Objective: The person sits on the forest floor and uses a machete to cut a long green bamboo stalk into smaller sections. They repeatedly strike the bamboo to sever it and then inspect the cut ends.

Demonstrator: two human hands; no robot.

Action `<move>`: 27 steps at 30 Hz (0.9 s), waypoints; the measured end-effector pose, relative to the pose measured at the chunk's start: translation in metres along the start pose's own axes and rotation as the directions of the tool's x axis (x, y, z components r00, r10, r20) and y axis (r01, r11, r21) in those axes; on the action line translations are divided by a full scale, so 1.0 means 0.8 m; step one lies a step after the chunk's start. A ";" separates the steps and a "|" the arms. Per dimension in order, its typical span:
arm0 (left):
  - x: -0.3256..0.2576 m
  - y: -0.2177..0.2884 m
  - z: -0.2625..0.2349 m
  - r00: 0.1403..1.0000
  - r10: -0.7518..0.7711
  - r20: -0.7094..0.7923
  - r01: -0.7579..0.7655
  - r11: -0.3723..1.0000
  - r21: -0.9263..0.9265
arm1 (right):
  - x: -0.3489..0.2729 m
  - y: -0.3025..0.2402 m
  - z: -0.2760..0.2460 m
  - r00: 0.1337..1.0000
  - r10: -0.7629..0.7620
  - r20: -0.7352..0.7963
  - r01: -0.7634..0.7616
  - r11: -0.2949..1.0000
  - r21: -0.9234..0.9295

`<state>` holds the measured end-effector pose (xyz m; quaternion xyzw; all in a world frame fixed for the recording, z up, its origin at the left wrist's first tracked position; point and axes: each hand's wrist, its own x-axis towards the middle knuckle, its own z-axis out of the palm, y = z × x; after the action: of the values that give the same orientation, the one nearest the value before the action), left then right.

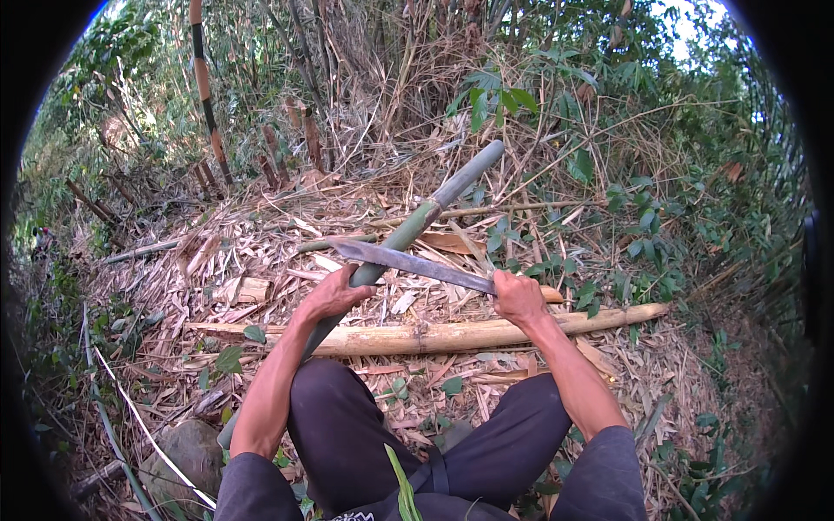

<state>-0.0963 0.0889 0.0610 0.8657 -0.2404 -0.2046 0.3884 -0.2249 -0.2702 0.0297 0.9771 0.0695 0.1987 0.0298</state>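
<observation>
My left hand (334, 294) is wrapped round a green bamboo pole (408, 227). The pole slants from beside my left knee up to the far right, its far end raised. In my right hand (519, 298) is a machete (426, 268), gripped by a handle that my fingers hide. Its long dark blade points left and crosses the pole just beyond my left hand, the tip past the pole's left side. Whether the edge touches the bamboo I cannot tell. Beneath both, a pale peeled bamboo log (460, 336) lies crosswise in front of my knees.
Wood chips and dry husks (187, 300) cover the ground. A grey rock (184, 460) sits by my left side, near thin stalks. Cut stumps (310, 139) and a dark-and-orange banded pole (205, 87) stand at the far left. Dense bamboo and leafy brush rise behind and to the right.
</observation>
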 end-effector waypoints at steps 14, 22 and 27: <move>-0.006 0.019 -0.002 0.988 -0.126 0.091 0.141 0.974 -0.178 | 0.003 0.000 -0.006 1.000 0.016 0.012 -0.015 0.997 -0.070; -0.004 0.026 0.000 0.988 -0.094 0.125 0.113 0.981 -0.158 | -0.007 0.009 -0.011 0.952 0.267 0.147 -0.272 0.962 0.016; 0.000 0.018 0.004 0.983 -0.112 0.148 0.142 0.967 -0.214 | 0.000 0.005 -0.006 0.977 0.193 0.094 -0.195 0.981 0.016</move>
<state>-0.1020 0.0789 0.0700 0.8145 -0.1854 -0.3128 0.4521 -0.2263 -0.2741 0.0347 0.9876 -0.0253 0.1546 0.0013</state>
